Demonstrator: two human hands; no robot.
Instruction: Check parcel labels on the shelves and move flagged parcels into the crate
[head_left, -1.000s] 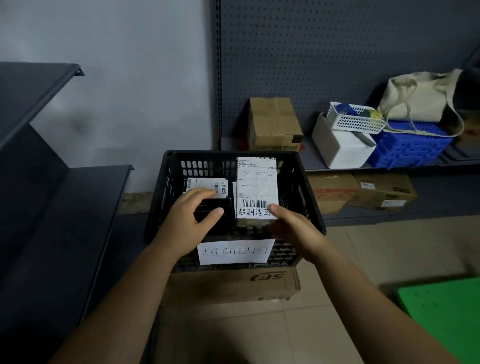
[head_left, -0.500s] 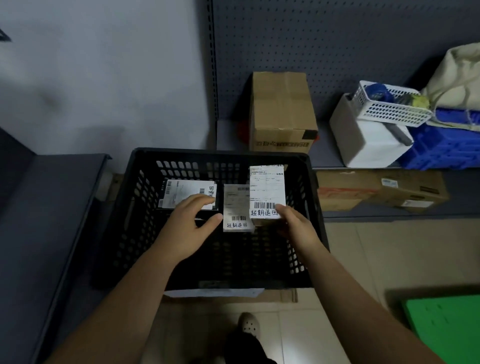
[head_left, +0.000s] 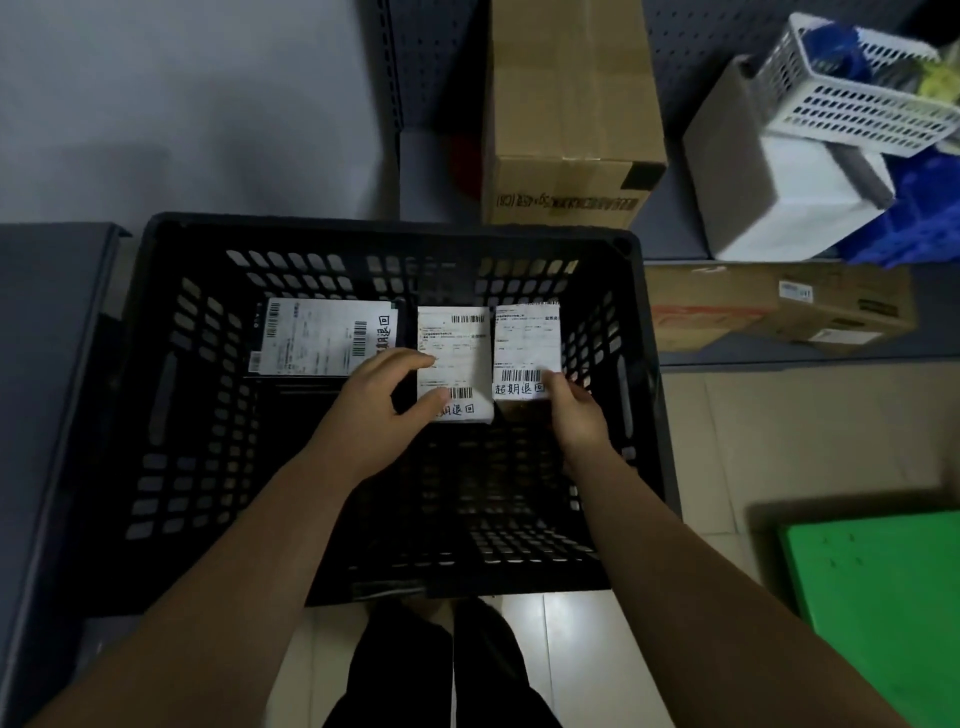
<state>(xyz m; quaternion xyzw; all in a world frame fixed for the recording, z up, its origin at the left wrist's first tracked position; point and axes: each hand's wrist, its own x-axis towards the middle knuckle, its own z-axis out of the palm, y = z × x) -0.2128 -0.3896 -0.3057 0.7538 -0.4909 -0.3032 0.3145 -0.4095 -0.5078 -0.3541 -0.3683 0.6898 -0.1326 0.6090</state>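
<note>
Parcels, three, small and rectangular, each faced with a white printed paper label bearing barcodes and handwritten black characters, were inside the crate (head_left: 171, 364), a black moulded plastic bin with slotted lattice walls and a thick squared rim. Left parcel (head_left: 322, 338): dark, lay flat against the far wall, label turned sideways. Middle parcel (head_left: 457, 343): stood just beside it, label facing up; the left hand (head_left: 379, 400) held its left edge, grip closed with fingers curled over the edge and thumb pressed on the label's lower part. Right parcel (head_left: 527, 343): touching or nearly touching the middle one, brown cardboard showing under the label; the right hand (head_left: 576, 410) pinched its near right corner, grip closed on it. Surroundings: a tall brown cardboard box (head_left: 566, 114), taped, on the grey metal shelf behind the crate, backed by perforated pegboard (head_left: 701, 31); a plain white box (head_left: 779, 197) with a white slotted plastic basket (head_left: 852, 104) on top; flat cardboard boxes (head_left: 831, 306) on the lower shelf; a green plastic panel (head_left: 883, 597) on the pale tiled floor (head_left: 779, 426).
</note>
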